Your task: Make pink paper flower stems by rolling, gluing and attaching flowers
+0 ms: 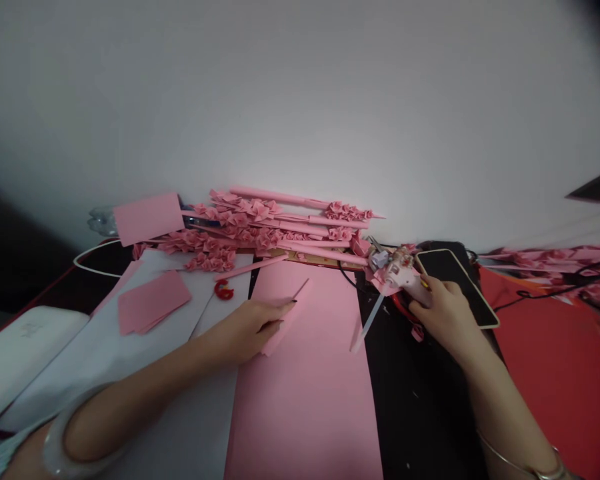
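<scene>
My left hand (pixel 253 330) has its fingers closed on a small pink paper piece (pixel 279 339), pressing it against a large pink sheet (pixel 307 413). A thin dark line runs along the upper tip of that piece; whether it is an edge or a stick I cannot tell. My right hand (pixel 445 317) is wrapped around the handle of a whitish hot glue gun (pixel 404 279) at the right of the sheet. A translucent glue stick (pixel 370 321) juts from the gun towards the lower left, over the sheet's edge.
Pink paper flower stems (pixel 260 220) lie piled along the wall. At left are pink cards (pixel 155 303), white paper (pixel 180 400), a red tape dispenser (pixel 224 289) and a white box-like object (pixel 35 353). A phone (pixel 455 283), cables and red sheets (pixel 545 360) lie right.
</scene>
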Available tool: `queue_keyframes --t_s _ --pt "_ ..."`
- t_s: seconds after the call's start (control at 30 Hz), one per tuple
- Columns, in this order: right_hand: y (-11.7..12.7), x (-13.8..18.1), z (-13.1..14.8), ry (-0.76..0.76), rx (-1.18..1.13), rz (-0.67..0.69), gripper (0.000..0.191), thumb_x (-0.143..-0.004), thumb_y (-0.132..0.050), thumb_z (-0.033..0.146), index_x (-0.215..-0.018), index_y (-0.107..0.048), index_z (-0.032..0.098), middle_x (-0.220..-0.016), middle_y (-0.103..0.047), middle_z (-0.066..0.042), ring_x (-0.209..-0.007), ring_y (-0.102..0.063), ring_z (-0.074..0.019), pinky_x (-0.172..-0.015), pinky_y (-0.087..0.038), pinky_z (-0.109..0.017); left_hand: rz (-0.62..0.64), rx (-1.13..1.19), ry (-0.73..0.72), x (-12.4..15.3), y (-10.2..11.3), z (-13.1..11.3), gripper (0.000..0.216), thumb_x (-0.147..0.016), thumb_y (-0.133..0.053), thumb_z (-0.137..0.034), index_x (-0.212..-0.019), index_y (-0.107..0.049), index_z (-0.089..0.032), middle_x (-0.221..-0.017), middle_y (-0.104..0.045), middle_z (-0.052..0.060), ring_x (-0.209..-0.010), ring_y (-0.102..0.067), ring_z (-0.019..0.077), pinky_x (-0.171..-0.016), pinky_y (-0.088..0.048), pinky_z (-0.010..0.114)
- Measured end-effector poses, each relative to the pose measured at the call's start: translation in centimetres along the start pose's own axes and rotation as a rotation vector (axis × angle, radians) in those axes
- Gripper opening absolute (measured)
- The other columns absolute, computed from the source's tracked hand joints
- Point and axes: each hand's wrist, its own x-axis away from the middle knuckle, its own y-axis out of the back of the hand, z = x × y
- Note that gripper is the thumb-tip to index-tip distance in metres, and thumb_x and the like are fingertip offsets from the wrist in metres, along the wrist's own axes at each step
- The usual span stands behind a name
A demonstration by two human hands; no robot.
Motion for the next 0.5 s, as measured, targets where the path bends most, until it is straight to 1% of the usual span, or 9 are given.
queue_keyframes --t_s 0.03,0.1,0.2,0.33,0.43,0.5 --pt "-0.1 0.0 0.0 0.005 -0.002 0.024 0.057 -0.074 -0.056 0.031 -0.126 -0.052 0.01 -0.11 -0.06 -0.021 -0.097 -0.06 -0.0371 -0.072 -0.049 -0.045 0.026 0.002 0.016 0.0 0.0 -0.1 0.039 -0.094 -0.034 -0.015 -0.127 -0.055 -0.019 -0.13 -0.06 0.004 -0.112 -0.059 0.0193 -0.092 -0.046 0.028" --pt "-0.2 -0.1 0.3 -0.007 -0.007 0.028 0.061 -0.073 -0.056 0.03 -0.129 -0.048 0.008 -0.108 -0.063 -0.021 -0.097 -0.06 -0.0375 -0.074 -0.049 -0.045 0.079 -0.006 0.054 0.1 -0.1 -0.2 0.042 -0.094 -0.032 -0.014 -0.131 -0.051 -0.02 -0.138 -0.052 0.004 -0.119 -0.055 0.0205 -0.097 -0.044 0.03" --pt "0.0 -0.2 1.0 0.003 -0.048 0.01 0.062 -0.074 -0.053 0.027 -0.133 -0.044 0.009 -0.111 -0.064 -0.019 -0.099 -0.061 -0.0365 -0.077 -0.049 -0.044 0.142 -0.081 0.136 0.3 -0.3 -0.3 0.046 -0.092 -0.034 -0.015 -0.136 -0.046 -0.022 -0.141 -0.048 0.003 -0.12 -0.055 0.0224 -0.095 -0.046 0.033" --pt "0.6 -0.1 1.2 0.033 -0.142 -0.036 0.053 -0.075 -0.051 0.025 -0.127 -0.053 0.015 -0.11 -0.066 -0.015 -0.1 -0.062 -0.0331 -0.08 -0.049 -0.041 0.144 -0.135 0.202 0.3 -0.3 -0.6 0.048 -0.092 -0.032 -0.016 -0.138 -0.043 -0.024 -0.14 -0.05 0.004 -0.118 -0.058 0.0241 -0.092 -0.048 0.035" --pt "1.1 0.0 1.1 -0.018 -0.243 -0.118 0.047 -0.074 -0.054 0.028 -0.12 -0.06 0.018 -0.101 -0.069 -0.012 -0.092 -0.064 -0.0313 -0.078 -0.049 -0.04 0.163 -0.121 0.223 0.3 -0.1 -1.0 0.048 -0.092 -0.031 -0.017 -0.139 -0.042 -0.024 -0.14 -0.049 0.004 -0.115 -0.059 0.0256 -0.09 -0.049 0.037" --pt "1.4 0.1 1.0 -0.054 -0.349 -0.174 0.045 -0.073 -0.057 0.03 -0.117 -0.061 0.02 -0.096 -0.069 -0.009 -0.086 -0.064 -0.0289 -0.075 -0.049 -0.039 0.182 -0.119 0.245 0.3 -0.1 -1.1 0.049 -0.092 -0.031 -0.017 -0.14 -0.042 -0.024 -0.141 -0.048 0.004 -0.117 -0.058 0.026 -0.092 -0.048 0.037"
